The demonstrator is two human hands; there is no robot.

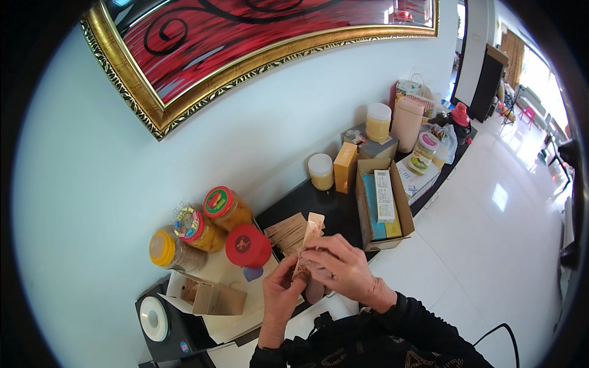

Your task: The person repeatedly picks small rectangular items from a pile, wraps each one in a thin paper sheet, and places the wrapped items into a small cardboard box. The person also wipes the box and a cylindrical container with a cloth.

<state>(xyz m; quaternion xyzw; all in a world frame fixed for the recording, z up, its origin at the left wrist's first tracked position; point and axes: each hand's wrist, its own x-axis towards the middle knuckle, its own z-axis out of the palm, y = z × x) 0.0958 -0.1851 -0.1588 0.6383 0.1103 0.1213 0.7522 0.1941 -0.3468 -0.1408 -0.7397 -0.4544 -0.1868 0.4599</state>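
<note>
Between my hands, a long, narrow tan paper packet (314,224) stands up at a slant and bears red print. The thumb and fingers of my left hand (281,285) pinch its lower end. My right hand (346,267) curls over the lower part of the packet from the right. Something pale or clear shows under its fingers, too blurred to name; whether the right hand grips anything is hidden. Just behind the packet, several similar tan packets (286,232) lie fanned on the black cabinet top (301,198).
Left of my hands stand a red-lidded container (248,246), jars of yellow fruit (209,234), a yellow-lidded jar (177,252) and an open small carton (218,299). To the right are an open cardboard box (405,216), an orange box (345,168) and a white-lidded jar (321,172).
</note>
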